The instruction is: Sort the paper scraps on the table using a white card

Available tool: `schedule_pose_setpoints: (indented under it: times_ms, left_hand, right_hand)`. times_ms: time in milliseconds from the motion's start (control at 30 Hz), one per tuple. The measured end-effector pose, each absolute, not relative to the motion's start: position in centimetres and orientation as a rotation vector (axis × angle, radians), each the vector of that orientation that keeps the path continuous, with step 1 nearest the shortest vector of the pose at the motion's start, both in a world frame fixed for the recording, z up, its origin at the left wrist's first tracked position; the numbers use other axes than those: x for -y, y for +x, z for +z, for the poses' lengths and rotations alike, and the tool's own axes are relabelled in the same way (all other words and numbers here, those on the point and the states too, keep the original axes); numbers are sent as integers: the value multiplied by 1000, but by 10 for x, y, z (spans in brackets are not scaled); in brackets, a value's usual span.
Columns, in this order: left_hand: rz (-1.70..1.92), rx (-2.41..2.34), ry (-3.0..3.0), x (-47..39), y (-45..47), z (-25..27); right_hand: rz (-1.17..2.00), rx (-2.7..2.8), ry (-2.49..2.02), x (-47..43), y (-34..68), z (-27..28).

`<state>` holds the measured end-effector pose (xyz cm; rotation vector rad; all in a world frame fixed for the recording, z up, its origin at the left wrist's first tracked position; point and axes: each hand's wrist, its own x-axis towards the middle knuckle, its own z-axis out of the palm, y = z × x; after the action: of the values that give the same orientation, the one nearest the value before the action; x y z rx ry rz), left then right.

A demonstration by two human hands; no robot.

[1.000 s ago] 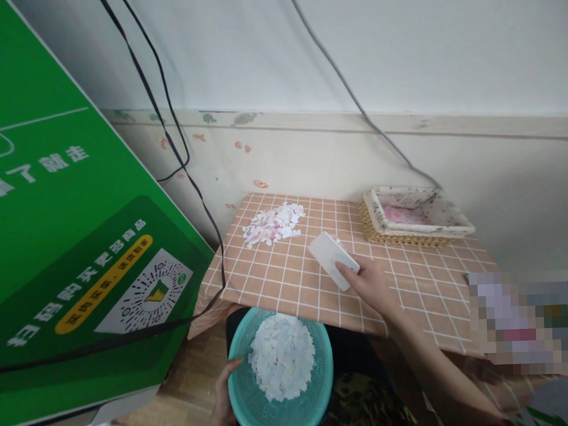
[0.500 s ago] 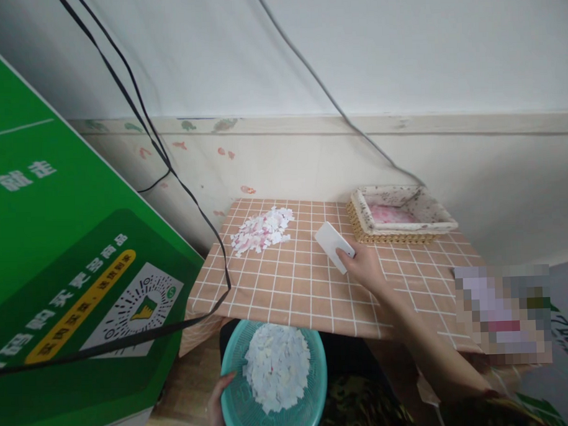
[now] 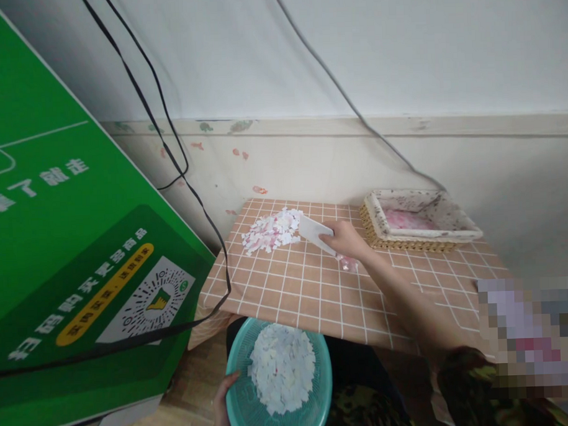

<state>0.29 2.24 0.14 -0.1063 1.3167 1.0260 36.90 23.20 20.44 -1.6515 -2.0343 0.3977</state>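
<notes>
My left hand (image 3: 223,401) grips the left rim of a teal plastic colander basket (image 3: 323,385), with the thumb over the edge. A heap of small pale paper scraps (image 3: 282,368) lies inside it. My right hand (image 3: 347,239) is closed on a flat white rectangular piece (image 3: 313,230), its kind unclear, held over the table. The far end of the piece is close to a pile of white and pink paper scraps (image 3: 270,231); I cannot tell whether they touch. Beneath my right hand shows a small shiny pink thing (image 3: 348,263), partly hidden.
The checked tablecloth (image 3: 286,287) covers the table against the wall. At its back right stands a cloth-lined wicker basket (image 3: 415,242) with pink contents (image 3: 408,220). A green sign panel (image 3: 80,257) and a dangling black cable (image 3: 226,265) are on the left. A blurred patch (image 3: 525,335) hides the right side.
My right hand has moved the white piece leftward, closer to the scrap pile, and tilted it. The shiny pink thing now shows under the hand. The whole view has shifted slightly.
</notes>
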Motion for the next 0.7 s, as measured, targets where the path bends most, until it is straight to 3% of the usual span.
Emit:
schedule_pose_setpoints:
  times_ms: [467,700]
  left_hand:
    - [990,-1362,-87,-30,18,29]
    - [1017,-1389,-67,-32,23,34]
  right_hand:
    - [705,2272,-1319,-269,379,227]
    - [626,2243,-1321,-271,360,211]
